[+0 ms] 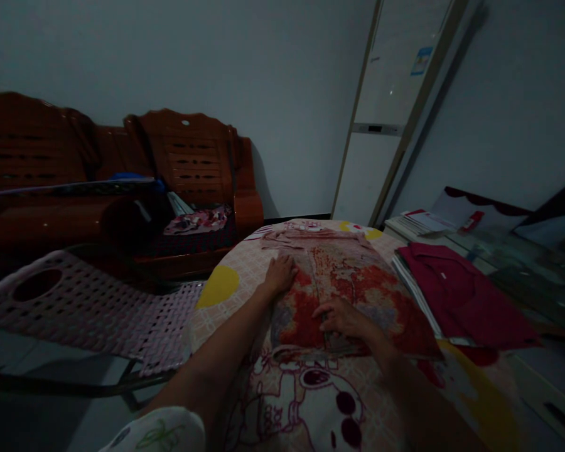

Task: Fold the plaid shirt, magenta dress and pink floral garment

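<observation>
A red, grey and tan patterned garment (371, 276) lies spread on a round table. Its left part is folded inward, and the edge of that fold runs down the middle. My left hand (281, 274) rests on the garment's left edge with its fingers laid over the fabric. Near the fold's lower end, my right hand (343, 317) touches the cloth, its fingers bent and apart. The exact kind of garment is hard to tell in the dim light. To its right lies a folded crimson garment (456, 289) on top of other folded cloth.
A cartoon-print tablecloth (221, 289) covers the table. At the left stand a woven chair (94, 314) and a wooden sofa (188, 157) with clothes on its seat. On the right is a glass-topped table (518, 257) with papers. A tall white cabinet-like unit (381, 125) stands behind.
</observation>
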Motion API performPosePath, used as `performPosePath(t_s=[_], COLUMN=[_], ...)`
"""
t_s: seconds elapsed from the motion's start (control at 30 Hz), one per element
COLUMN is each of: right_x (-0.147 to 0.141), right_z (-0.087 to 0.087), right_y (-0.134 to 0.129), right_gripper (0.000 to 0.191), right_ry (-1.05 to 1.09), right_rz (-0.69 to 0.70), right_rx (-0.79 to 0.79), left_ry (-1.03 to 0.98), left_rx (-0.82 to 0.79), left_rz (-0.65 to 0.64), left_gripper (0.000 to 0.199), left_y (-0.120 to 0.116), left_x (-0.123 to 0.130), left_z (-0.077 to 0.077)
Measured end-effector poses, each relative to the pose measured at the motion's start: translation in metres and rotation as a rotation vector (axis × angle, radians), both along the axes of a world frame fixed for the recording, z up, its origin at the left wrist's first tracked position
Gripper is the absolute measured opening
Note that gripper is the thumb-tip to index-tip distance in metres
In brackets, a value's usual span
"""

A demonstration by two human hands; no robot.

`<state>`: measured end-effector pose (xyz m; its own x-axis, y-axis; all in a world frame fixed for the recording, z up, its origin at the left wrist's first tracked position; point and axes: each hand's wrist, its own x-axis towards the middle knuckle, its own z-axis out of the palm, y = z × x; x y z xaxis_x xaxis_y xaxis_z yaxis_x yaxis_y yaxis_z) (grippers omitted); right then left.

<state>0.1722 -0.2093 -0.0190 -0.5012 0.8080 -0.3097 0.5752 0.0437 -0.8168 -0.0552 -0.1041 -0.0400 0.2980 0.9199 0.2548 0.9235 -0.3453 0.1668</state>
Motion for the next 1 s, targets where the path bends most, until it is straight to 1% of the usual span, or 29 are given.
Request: performPosePath(t_s=[0.07,0.17,0.2,0.27,0.33,0.4,0.43,0.5,0.57,0.63,0.73,0.83,0.9,1.0], right_x=[0.000,0.004,0.008,0.021,0.043,0.070,0.083,0.106,0.121,0.128,0.130,0.131,0.133,0.137], right_z=[-0.003,-0.004,-0.003,0.001,0.007,0.011,0.013,0.015,0.016,0.018,0.022,0.024,0.023,0.019], right_y=[0.000,0.004,0.007,0.013,0.020,0.022,0.021,0.015,0.005,-0.008,-0.024,-0.037,-0.045,-0.054], right_gripper=[0.038,0.033,0.030,0.027,0.027,0.028,0.029,0.030,0.030,0.030,0.034,0.037,0.035,0.032], right_ry=[0.022,0.044,0.036,-0.017,-0.160,-0.423,-0.576,-0.822,-0.964,-1.019,-1.054,-1.105,-1.128,-1.147], right_rz=[0.005,-0.027,-0.074,-0.232,-0.431,-0.588,-0.652,-0.721,-0.734,-0.720,-0.676,-0.632,-0.604,-0.567], right_rx=[0.000,0.027,0.051,0.153,0.332,0.534,0.584,0.572,0.495,0.442,0.426,0.406,0.402,0.398], left_ry=[-0.025,-0.036,-0.017,0.027,0.054,0.061,0.063,0.066,0.068,0.071,0.085,0.101,0.105,0.092], left_rx=[0.004,-0.031,-0.037,-0.042,-0.050,-0.063,-0.068,-0.075,-0.078,-0.081,-0.084,-0.075,-0.070,-0.071], left_rz=[-0.086,-0.257,-0.285,-0.304,-0.305,-0.305,-0.304,-0.302,-0.304,-0.302,-0.305,-0.341,-0.364,-0.364], left_gripper=[0.036,0.042,0.046,0.053,0.057,0.059,0.059,0.060,0.059,0.059,0.060,0.065,0.068,0.066], left_y=[-0.010,-0.029,-0.035,-0.043,-0.046,-0.046,-0.045,-0.044,-0.044,-0.044,-0.046,-0.048,-0.049,-0.049], left_x=[0.018,0.043,0.049,0.055,0.055,0.053,0.052,0.051,0.051,0.052,0.051,0.051,0.051,0.051], left_z=[0.001,-0.007,-0.012,-0.020,-0.025,-0.025,-0.024,-0.022,-0.021,-0.020,-0.019,-0.017,-0.016,-0.015])
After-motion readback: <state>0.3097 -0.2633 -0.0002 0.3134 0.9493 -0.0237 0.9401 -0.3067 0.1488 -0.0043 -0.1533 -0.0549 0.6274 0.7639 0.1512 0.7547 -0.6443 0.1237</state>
